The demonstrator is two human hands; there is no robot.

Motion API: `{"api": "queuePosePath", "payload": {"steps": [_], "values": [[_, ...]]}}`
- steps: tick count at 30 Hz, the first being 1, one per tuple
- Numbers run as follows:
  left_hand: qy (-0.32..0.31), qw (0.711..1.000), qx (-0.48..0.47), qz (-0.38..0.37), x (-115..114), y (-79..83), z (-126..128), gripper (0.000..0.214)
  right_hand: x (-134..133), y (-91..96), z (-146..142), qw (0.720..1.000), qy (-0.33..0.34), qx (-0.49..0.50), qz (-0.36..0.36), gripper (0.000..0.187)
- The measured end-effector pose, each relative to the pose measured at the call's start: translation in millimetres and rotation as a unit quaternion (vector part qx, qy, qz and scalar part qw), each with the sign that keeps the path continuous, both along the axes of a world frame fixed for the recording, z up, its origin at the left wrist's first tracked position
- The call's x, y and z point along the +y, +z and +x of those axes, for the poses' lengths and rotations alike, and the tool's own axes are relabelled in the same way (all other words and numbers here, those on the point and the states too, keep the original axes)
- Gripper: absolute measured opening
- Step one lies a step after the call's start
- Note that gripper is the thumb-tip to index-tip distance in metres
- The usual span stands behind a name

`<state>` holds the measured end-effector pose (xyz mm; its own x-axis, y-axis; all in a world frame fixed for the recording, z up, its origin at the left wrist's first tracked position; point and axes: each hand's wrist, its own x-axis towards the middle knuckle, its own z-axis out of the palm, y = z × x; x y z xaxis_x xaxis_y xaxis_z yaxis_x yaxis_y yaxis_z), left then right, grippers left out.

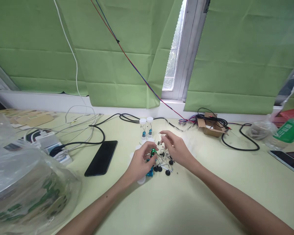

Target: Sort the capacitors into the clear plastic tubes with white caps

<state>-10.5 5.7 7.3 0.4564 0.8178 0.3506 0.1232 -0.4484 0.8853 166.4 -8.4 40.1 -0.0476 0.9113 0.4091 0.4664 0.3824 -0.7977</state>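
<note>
My left hand [140,162] is curled over a pile of small parts, its fingertips pinching a small shiny green component [153,151]. My right hand [175,147] hovers just right of it, with the fingers bent and the fingertips close to a small clear vial [159,138]; whether it grips the vial is unclear. Under the hands lie small black disc parts with wire leads [164,165] and a blue piece [150,173]. Two upright clear vials with white caps [146,127] stand just behind the hands.
A black phone [101,158] lies left of the hands. A large clear plastic bag [24,186] fills the near left. Cables and a white power strip [54,147] sit at the left, a small cardboard box [210,125] with wires and a green bottle [287,130] at the right.
</note>
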Motion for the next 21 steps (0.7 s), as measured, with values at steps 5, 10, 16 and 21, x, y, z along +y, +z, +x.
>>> {"api": "queuePosePath", "payload": {"steps": [5, 10, 16, 21], "values": [[-0.039, 0.999, -0.006, 0.001, -5, 1.3, 0, 0.026, 4, 2.1, 1, 0.987, 0.085, 0.126, -0.054, 0.028], [-0.065, 0.997, -0.034, -0.035, -4, -1.8, 1, 0.029, -1, 12.8, 0, 0.970, 0.145, 0.178, -0.082, 0.027], [-0.099, 0.989, -0.094, -0.050, -2, -0.3, 0, 0.032, -11, 28.7, -1, 0.966, 0.180, 0.176, -0.054, 0.024], [-0.063, 0.992, -0.103, -0.046, 4, 4.7, -5, 0.025, -15, 39.9, 4, 0.965, 0.178, 0.191, -0.019, 0.021]]}}
